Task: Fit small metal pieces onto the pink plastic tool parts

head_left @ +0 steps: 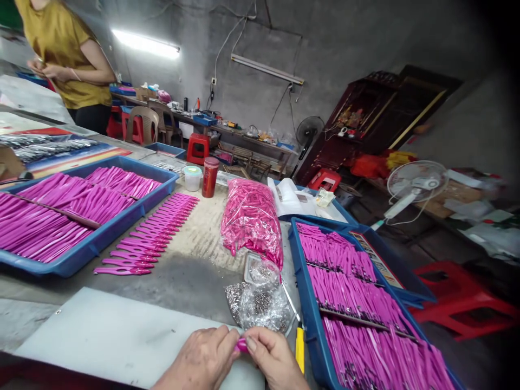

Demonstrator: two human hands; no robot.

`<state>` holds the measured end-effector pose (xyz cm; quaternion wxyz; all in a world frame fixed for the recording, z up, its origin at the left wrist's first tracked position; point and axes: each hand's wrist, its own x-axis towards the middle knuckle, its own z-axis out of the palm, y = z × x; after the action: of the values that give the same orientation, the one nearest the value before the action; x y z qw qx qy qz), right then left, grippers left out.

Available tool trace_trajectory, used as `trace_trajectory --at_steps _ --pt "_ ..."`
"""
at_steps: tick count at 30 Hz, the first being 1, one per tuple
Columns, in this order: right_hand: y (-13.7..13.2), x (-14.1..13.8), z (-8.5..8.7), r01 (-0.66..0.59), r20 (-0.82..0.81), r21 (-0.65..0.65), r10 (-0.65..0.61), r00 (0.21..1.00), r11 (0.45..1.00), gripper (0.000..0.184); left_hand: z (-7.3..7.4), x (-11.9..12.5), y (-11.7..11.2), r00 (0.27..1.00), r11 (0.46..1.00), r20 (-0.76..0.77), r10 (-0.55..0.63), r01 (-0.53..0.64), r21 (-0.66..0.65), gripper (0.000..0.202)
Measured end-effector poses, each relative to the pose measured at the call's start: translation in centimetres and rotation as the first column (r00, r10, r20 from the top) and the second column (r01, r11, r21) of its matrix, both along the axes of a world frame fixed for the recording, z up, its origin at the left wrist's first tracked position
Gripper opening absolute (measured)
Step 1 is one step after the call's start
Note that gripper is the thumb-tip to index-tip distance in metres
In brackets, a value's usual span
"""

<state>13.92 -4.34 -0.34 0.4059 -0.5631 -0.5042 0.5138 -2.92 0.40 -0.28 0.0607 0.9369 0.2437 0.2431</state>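
Head view, left hand [201, 360] and right hand [274, 357] together pinched a small pink piece [242, 345] at near edge, clear bag of metal parts [260, 303] just beyond, blue tray [311, 319] right.

Head-worn view, downward over workbench [195, 281]

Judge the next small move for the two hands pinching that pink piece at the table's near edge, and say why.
Probably lay the finished piece at the near end of the row of pink pieces on the table. Both the left hand and the right hand pinch one small pink piece between them, and that row lies open just ahead on the left.
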Motion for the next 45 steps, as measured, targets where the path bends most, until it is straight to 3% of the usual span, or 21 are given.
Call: trace_trajectory --at_steps 2,5,8,10,18,32,45 --pt "-0.2 0.4 0.0 -0.032 0.075 0.066 0.027 0.997 0.997 0.047 -0.1 -0.2 0.0 1.000 0.999 -0.030 -0.006 0.005 -0.044 0.011" --pt "-0.5 0.9 0.3 -0.120 0.314 0.200 0.052 0.948 0.972 0.036 0.0 -0.3 -0.1 0.999 0.996 -0.049 -0.007 0.003 -0.088 0.010" --pt "-0.5 1.1 0.9 -0.228 0.487 0.282 0.066 0.871 0.932 0.026 0.3 -0.2 -0.3 0.999 0.997 -0.045 -0.006 0.003 -0.075 0.012" --pt "-0.4 1.0 1.4 -0.266 0.525 0.306 0.070 0.848 0.914 0.030 0.5 -0.1 -0.4 0.999 0.999 -0.038 -0.005 0.003 -0.047 0.013" --pt "0.0 0.6 2.5 -0.292 0.558 0.317 0.072 0.827 0.902 0.051 1.1 -0.3 -0.6 0.997 1.000 -0.070 -0.013 0.014 0.017 0.009" --pt "0.1 0.9 2.8 -0.301 0.475 0.262 0.149 0.867 0.917 0.041 1.4 0.1 -0.6 1.000 0.996 -0.006 -0.011 0.011 0.083 0.017" --pt "-0.1 1.2 1.2 -0.214 0.496 0.278 0.050 0.867 0.937 0.040 1.2 0.3 -0.2 1.000 0.997 -0.002 0.027 -0.026 0.079 0.018"
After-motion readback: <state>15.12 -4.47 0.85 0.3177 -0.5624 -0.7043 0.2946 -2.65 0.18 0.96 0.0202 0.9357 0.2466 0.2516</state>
